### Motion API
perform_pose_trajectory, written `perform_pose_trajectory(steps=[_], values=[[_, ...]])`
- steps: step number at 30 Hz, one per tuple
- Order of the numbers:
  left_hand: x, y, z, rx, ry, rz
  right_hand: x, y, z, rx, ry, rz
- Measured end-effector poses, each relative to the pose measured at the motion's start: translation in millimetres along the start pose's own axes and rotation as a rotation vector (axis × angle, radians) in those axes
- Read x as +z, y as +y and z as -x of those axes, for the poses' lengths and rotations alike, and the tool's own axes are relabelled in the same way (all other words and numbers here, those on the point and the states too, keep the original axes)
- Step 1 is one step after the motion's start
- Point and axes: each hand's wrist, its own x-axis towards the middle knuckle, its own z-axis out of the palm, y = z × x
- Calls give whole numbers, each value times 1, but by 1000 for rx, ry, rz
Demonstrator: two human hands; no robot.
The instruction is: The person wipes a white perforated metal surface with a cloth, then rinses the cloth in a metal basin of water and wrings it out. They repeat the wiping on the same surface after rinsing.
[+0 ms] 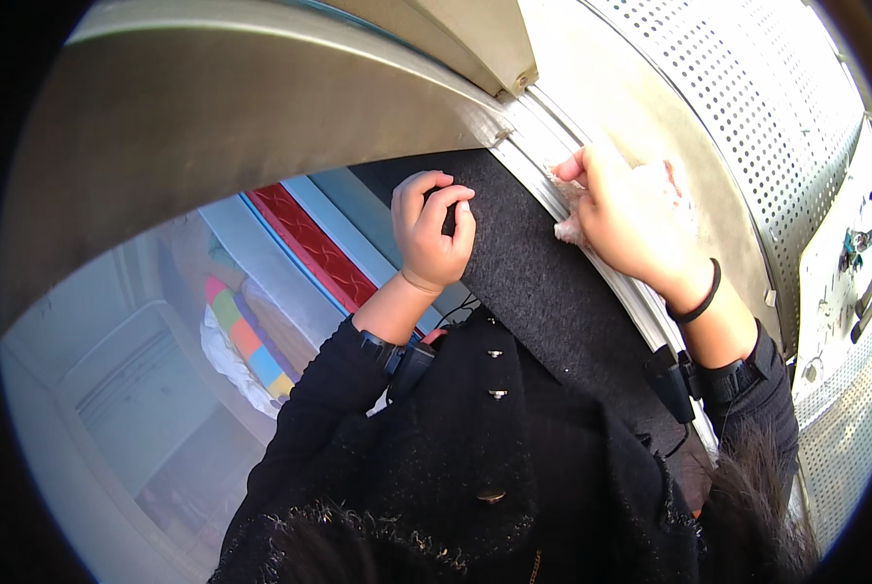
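Note:
My right hand [622, 215] holds a whitish cloth [571, 228] with a reddish patch, pressed on the pale metal track [618, 281] of a sliding window or door. Part of the cloth is hidden under the palm and washed out by bright light. My left hand [436, 232] hangs over a dark grey board or padded surface [545, 285], its fingers loosely curled and nothing seen in them. A frame post [479, 44] stands at the far end of the track.
Beyond the track lies a metal ledge [728, 197], then a perforated metal panel [728, 80]. A glass pane [187, 409] at the left shows a multicoloured striped cloth [242, 332]. A red patterned strip [311, 248] runs beside light blue bands.

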Motion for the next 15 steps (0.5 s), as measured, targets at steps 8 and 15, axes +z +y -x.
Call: perform_pose_trajectory(steps=[8,15], values=[[0,1,1,10,-29,-17,34,-13,-21,-27,249,-250],[0,1,-1,35,-29,-20,6,25,60,44,-46,-190]])
